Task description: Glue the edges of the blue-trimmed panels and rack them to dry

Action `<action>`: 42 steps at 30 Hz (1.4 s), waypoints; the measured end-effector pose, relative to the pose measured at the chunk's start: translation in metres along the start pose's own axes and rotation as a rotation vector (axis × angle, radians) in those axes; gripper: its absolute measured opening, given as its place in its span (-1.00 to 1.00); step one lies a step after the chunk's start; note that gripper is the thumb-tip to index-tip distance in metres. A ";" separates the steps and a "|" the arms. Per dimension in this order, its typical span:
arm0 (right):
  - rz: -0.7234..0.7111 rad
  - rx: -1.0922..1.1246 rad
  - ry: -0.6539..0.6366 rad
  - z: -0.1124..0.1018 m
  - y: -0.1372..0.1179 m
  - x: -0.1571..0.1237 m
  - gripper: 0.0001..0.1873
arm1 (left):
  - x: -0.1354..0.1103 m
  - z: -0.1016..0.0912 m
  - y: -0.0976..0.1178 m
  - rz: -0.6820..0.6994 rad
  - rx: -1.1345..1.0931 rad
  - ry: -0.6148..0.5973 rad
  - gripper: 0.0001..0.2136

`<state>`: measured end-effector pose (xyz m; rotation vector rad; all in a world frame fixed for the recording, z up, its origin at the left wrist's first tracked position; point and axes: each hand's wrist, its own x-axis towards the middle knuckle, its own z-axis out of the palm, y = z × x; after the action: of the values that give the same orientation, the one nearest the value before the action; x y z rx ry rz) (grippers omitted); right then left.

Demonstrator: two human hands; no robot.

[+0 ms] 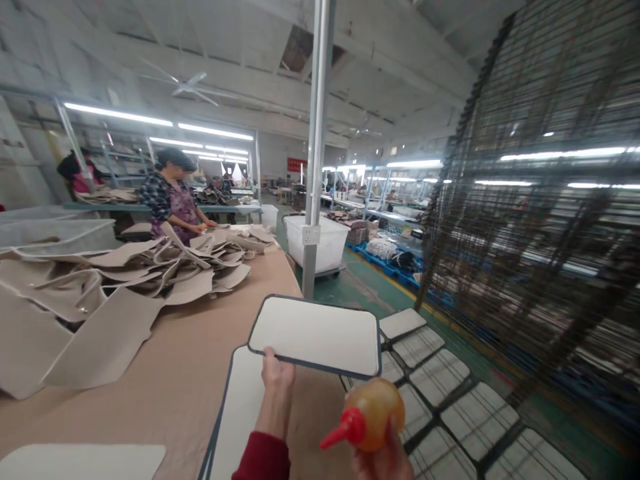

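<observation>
My left hand [277, 393] grips the near edge of a white rectangular panel [320, 335] with a dark border and holds it up flat over the table's right edge. A red sleeve covers that wrist. My right hand [381, 460] sits at the bottom of the view, closed around an orange squeeze bottle [374, 413] with a red nozzle pointing left. Another white bordered panel [240, 413] lies on the brown table [165, 393] just under the raised one.
Several white panels rest on a dark wire rack [450, 400] to the right. A tall wire rack [540, 220] looms at the far right. Beige cut pieces [150, 267] pile on the table's left. A person [173, 197] works behind them. A metal post [316, 147] stands ahead.
</observation>
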<state>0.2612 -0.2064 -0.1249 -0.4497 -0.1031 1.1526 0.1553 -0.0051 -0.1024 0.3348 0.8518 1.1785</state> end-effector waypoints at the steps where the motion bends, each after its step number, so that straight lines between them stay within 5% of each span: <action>1: -0.019 0.038 -0.010 0.008 -0.001 0.002 -0.66 | -0.008 0.000 -0.008 0.003 -0.025 0.028 -0.60; 5: -0.073 0.150 -0.016 0.026 -0.013 0.010 -0.66 | -0.041 -0.010 -0.023 -0.019 -0.110 0.046 -0.57; 11: -0.075 0.127 0.003 0.029 -0.025 0.012 -0.64 | -0.075 -0.047 -0.024 -0.247 -0.377 0.016 -0.61; 15: -0.034 0.121 -0.006 0.020 -0.027 0.015 -0.61 | -0.089 -0.096 -0.028 -0.152 -0.342 0.127 -0.71; 18: 0.015 0.104 -0.026 0.007 -0.023 0.017 -0.59 | -0.104 -0.121 -0.017 0.076 -0.029 0.333 -0.79; 21: 0.047 0.065 -0.038 -0.003 -0.016 0.013 -0.58 | -0.117 -0.101 0.014 0.399 0.386 0.261 -0.64; 26: 0.117 0.063 -0.083 0.009 -0.004 -0.005 -0.66 | -0.102 -0.008 0.061 0.586 0.805 -0.232 -0.42; 29: 0.123 0.114 -0.076 0.027 0.004 -0.011 -0.69 | -0.078 0.021 0.072 0.592 1.073 -0.449 -0.45; 33: 0.128 0.117 -0.090 0.041 0.015 -0.006 -0.67 | -0.048 0.019 0.085 0.502 1.258 -0.652 -0.65; 38: 0.156 0.068 -0.055 0.035 0.022 -0.003 -0.64 | -0.030 -0.001 0.124 0.456 1.318 -0.732 -0.65; 42: -0.011 -0.022 0.092 0.042 0.007 0.002 -0.58 | -0.026 -0.024 0.165 0.449 1.472 -0.784 -0.60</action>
<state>0.2435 -0.1900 -0.0895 -0.5205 -0.0384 1.1188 0.0244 0.0296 -0.0024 2.1097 0.7964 0.4786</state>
